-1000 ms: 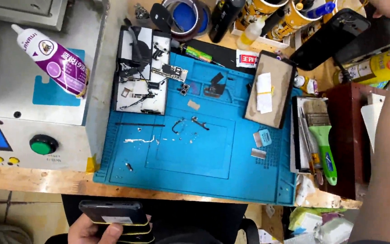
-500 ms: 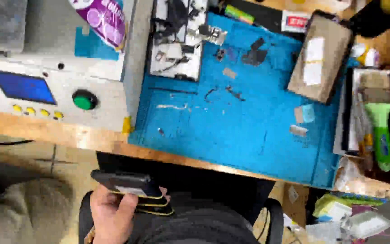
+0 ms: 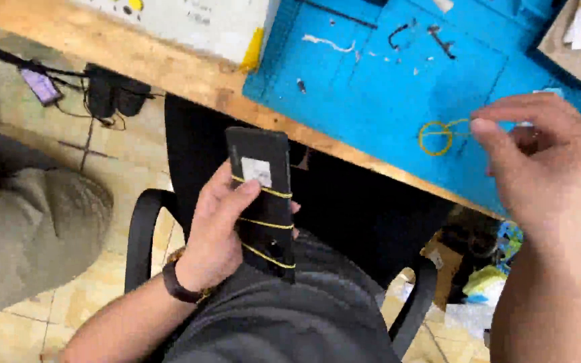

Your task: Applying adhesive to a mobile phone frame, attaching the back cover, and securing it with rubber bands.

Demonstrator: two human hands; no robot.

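Yellow band (image 3: pixel 436 136): newly pinched between right hand (image 3: pixel 539 165) fingertips, above the blue mat (image 3: pixel 384 101)
Phone (image 3: pixel 261 202): now raised off the lap, gripped by left hand (image 3: pixel 220 228)
Look: black, three bands wrapped across

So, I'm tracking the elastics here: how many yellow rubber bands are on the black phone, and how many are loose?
Yellow rubber bands around the black phone in the left hand: 3
Loose yellow rubber band pinched by the right hand: 1
Total: 4

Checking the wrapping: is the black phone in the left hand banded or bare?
Banded: three yellow rubber bands cross the black phone gripped by the left hand.
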